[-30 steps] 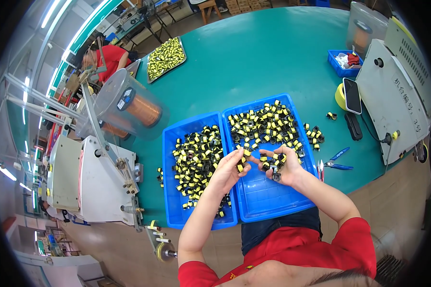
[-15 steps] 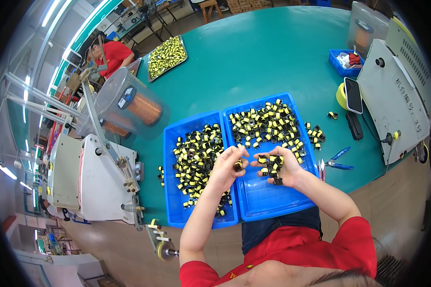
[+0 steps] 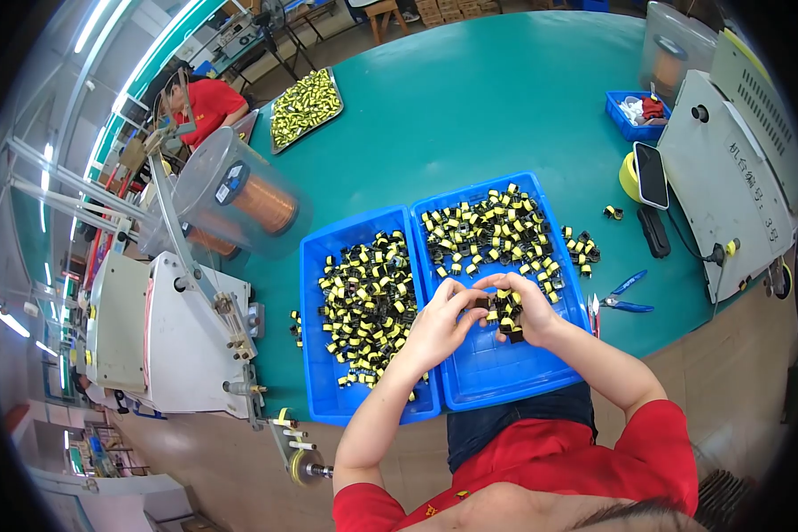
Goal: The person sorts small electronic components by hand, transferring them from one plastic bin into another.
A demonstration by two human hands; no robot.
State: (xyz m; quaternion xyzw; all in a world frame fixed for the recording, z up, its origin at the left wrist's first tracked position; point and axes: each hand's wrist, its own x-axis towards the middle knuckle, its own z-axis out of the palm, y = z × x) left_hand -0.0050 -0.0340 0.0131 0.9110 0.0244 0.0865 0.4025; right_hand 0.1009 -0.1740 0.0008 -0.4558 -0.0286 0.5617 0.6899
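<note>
Several small black bobbin coils with yellow tape point(image 3: 508, 312) lie in my right hand point(image 3: 534, 309), its fingers curled around them. My left hand point(image 3: 449, 321) meets it, fingers and thumb pinched on one dark bobbin coil point(image 3: 482, 303) beside that handful. Both hands are above the right blue tray point(image 3: 479, 377), whose far half holds a heap of the same coils point(image 3: 488, 226). To its left stands the left blue tray point(image 3: 324, 403), filled with many more coils point(image 3: 363, 306), partly hidden by my left forearm.
Blue-handled cutters point(image 3: 629, 306), a phone point(image 3: 652, 173), a yellow tape roll point(image 3: 629, 177) and loose coils point(image 3: 582, 248) lie to the right. Machines point(image 3: 199, 337) flank the trays, with copper wire spools point(image 3: 266, 204). A metal tray point(image 3: 306, 106) stands far left near a co-worker in red point(image 3: 208, 106).
My left hand has moved right and now meets my right hand at the bobbin coils. My right hand has stayed nearly in place, its fingers curling in more.
</note>
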